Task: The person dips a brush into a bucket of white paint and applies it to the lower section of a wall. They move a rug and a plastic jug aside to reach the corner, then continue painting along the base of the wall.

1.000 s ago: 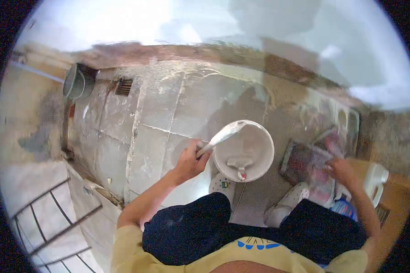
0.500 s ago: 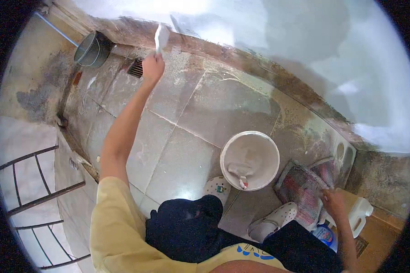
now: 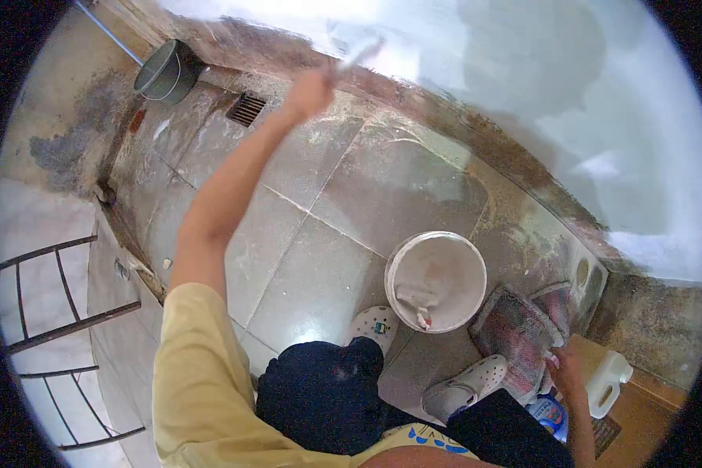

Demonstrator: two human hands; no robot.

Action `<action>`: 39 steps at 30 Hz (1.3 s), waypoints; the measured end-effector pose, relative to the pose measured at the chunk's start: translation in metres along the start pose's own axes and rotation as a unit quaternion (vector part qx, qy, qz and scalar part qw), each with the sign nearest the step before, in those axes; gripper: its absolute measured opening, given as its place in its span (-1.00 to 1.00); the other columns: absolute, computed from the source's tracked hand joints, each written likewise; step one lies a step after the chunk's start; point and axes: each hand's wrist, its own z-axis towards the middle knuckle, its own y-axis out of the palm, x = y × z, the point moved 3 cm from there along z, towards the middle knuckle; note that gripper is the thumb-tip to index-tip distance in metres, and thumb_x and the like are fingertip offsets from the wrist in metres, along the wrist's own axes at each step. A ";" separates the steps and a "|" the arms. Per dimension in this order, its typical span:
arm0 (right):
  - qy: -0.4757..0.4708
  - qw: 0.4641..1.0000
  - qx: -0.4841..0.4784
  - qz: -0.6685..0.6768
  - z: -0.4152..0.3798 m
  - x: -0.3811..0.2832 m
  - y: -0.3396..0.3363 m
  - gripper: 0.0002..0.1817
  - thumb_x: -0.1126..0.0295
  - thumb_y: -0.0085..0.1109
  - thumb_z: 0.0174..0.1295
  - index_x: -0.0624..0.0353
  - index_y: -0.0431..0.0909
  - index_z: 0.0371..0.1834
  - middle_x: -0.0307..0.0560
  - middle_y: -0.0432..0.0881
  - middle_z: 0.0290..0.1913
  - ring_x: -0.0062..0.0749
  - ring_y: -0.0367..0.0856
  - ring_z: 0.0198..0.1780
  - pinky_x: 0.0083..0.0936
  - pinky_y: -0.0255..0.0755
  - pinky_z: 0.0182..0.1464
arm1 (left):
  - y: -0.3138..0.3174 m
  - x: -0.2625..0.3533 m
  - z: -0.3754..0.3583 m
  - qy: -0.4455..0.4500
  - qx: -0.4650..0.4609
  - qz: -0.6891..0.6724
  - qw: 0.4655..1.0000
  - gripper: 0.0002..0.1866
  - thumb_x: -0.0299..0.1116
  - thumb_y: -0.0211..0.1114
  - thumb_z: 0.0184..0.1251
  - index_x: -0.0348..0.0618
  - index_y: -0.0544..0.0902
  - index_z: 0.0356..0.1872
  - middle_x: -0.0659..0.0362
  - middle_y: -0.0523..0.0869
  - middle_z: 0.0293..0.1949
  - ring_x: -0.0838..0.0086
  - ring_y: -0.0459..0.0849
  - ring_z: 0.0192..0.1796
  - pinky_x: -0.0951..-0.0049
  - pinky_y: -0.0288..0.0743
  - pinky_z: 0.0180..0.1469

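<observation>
The wall (image 3: 522,70) is pale and patchy above, with a rough brown band (image 3: 468,125) along its foot, and it meets a floor of large grey tiles (image 3: 320,265) marked with whitish residue. The left hand (image 3: 310,95) reaches far out and is closed round the handle of a pale tool (image 3: 359,56), blurred, which lies over the lower edge of the wall's pale coat; whether it touches the surface cannot be told. The step in hand looks like work with this tool along that edge. Such a stroke, as I judge it, calls for a steady wrist and a flat, even angle, with the reach kept in balance. The right hand (image 3: 567,374) is low on the other side, well apart from the left, beside a checked woven cloth (image 3: 511,331); whether its fingers grip anything is unclear. Near it stand a white jug (image 3: 607,382) and a blue-labelled container (image 3: 548,413). In front of the pale shoes (image 3: 468,382) is a white bucket (image 3: 464,273) with a second tool (image 3: 420,300) inside. Farther off, a dark bucket (image 3: 164,74) sits near a floor grate (image 3: 246,110).
</observation>
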 end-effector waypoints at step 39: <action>0.050 0.994 -0.093 0.025 0.014 -0.003 0.013 -0.68 0.27 0.27 0.08 0.23 0.59 -0.16 0.16 0.63 -0.27 0.05 0.60 -0.22 -0.20 0.47 -0.16 | 0.041 0.079 -0.009 -0.039 0.121 0.025 0.992 -0.83 -0.44 0.12 0.12 -0.35 0.53 -0.33 -0.09 0.63 -0.41 -0.01 0.63 -0.38 0.09 0.51 -0.28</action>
